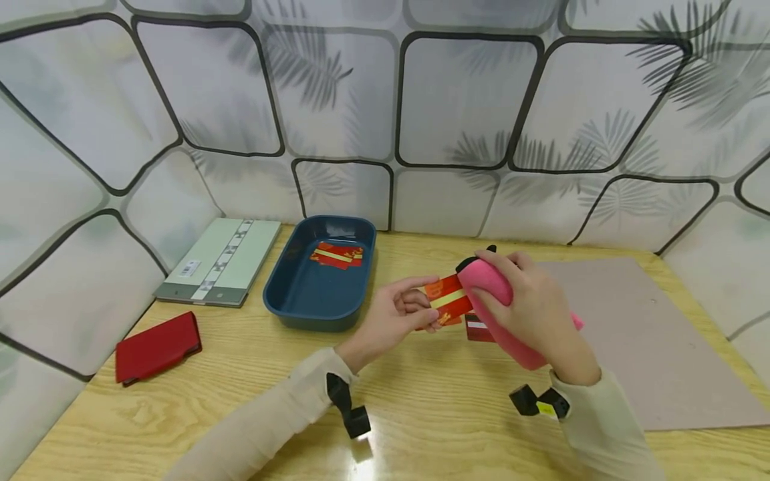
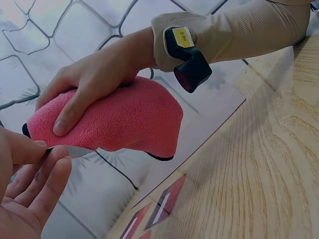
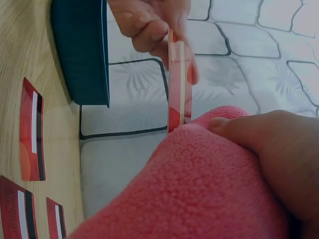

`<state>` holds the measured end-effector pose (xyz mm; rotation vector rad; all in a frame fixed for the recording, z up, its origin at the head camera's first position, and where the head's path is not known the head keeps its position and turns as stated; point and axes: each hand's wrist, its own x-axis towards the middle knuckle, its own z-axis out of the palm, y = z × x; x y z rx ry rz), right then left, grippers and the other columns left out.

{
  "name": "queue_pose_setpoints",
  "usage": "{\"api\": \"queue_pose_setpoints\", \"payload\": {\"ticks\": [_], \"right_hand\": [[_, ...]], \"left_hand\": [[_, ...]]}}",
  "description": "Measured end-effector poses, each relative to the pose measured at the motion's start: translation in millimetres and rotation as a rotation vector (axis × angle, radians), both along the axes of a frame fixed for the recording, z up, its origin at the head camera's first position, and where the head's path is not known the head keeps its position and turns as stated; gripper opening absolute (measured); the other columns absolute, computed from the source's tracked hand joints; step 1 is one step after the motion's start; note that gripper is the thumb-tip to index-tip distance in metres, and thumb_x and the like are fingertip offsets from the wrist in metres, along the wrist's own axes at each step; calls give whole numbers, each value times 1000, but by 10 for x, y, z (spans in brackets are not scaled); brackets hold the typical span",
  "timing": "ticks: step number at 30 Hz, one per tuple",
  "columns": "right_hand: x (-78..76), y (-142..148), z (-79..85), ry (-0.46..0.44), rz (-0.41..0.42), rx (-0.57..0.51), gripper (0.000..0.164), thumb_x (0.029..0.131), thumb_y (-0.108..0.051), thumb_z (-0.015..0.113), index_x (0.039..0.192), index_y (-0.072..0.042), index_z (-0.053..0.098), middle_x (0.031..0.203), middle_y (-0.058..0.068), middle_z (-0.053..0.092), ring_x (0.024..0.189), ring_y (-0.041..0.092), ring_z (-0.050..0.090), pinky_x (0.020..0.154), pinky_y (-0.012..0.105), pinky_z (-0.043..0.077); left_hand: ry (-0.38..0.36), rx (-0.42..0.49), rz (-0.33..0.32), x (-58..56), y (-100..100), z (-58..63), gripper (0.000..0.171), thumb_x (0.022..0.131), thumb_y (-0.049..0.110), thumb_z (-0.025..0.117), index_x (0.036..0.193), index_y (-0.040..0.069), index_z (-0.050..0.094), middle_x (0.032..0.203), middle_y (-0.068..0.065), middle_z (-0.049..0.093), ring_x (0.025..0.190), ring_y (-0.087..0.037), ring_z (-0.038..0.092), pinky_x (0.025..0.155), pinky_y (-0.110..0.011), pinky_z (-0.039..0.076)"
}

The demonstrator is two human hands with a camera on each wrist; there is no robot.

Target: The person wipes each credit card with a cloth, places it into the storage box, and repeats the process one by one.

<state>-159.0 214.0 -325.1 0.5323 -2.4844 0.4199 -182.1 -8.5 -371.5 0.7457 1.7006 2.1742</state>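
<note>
Over the table, my left hand [image 1: 385, 324] pinches a red card [image 1: 448, 298] with a pale yellow stripe by its left end. My right hand [image 1: 538, 310] grips a pink fluffy cloth [image 1: 511, 344] with black edging, its thumb pressing on the fabric. The cloth covers the card's right end, so that part is hidden. In the right wrist view the held card [image 3: 180, 84] stands nearly edge-on between the left fingers and the cloth. Below the hands several red cards lie on the table, one with a white strip [image 1: 478, 329] beside the cloth.
A dark blue tray [image 1: 315, 314] holds several red cards [image 1: 338, 255]. To its left lie a pale green box or folder [image 1: 219, 257] and a red case [image 1: 158, 347]. A greyish-pink board [image 1: 650, 347] covers the table's right side. A patterned curtain [image 1: 469, 100] hangs behind.
</note>
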Motion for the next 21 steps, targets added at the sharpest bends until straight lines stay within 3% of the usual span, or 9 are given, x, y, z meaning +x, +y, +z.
{"api": "queue_pose_setpoints", "payload": {"ticks": [8,13,21], "right_hand": [[-18,45,10,-41,-33,-1,53,80,-21,78,127,-11,58,98,18,58,73,31,58,57,47,56],[-32,66,5,-64,-56,4,54,81,-23,77,129,-12,57,99,17,58,75,31,57,57,46,56],[-55,80,-17,-60,-67,10,54,81,-24,76,129,-12,56,99,17,57,74,32,57,55,46,55]], "left_hand": [[-2,10,0,17,-27,-30,52,87,-16,56,137,-7,46,81,3,64,69,-8,68,67,-24,59],[13,1,7,17,-67,-49,52,88,-14,58,138,-6,46,83,-2,65,70,-10,68,69,-29,60],[78,-77,91,32,-162,-28,49,90,-9,58,137,-3,49,84,-6,61,65,-12,66,68,-41,61]]}}
